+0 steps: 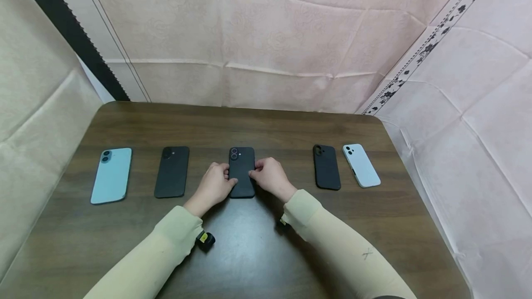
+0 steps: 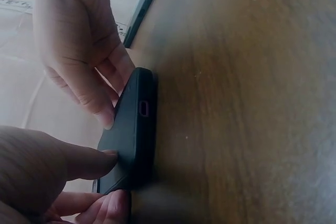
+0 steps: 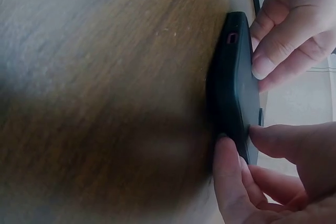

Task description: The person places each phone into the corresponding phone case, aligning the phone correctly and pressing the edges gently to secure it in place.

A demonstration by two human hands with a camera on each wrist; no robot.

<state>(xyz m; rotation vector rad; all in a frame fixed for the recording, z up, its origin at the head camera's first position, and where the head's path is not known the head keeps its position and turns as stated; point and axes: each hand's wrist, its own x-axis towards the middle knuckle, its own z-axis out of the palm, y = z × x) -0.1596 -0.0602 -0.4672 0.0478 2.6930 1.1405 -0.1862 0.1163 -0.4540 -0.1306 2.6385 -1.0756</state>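
Observation:
A dark phone in a black case (image 1: 242, 170) lies back up at the middle of the table, its camera corner at the far left. My left hand (image 1: 213, 187) pinches its left edge, the thumb on the back and the fingers along the side. On the opposite edge, my right hand (image 1: 273, 179) pinches the phone the same way. The charging-port opening shows at the near end of the black case (image 2: 140, 135) in the left wrist view. In the right wrist view the case (image 3: 228, 82) sits low against the wooden surface between both hands.
Left of the hands lie a dark phone (image 1: 172, 172) and a light blue phone (image 1: 111, 176). To the right are a black phone case (image 1: 326, 168) and a pale blue phone or case (image 1: 362, 166). The brown wooden table (image 1: 249, 126) meets hanging pale cloth behind.

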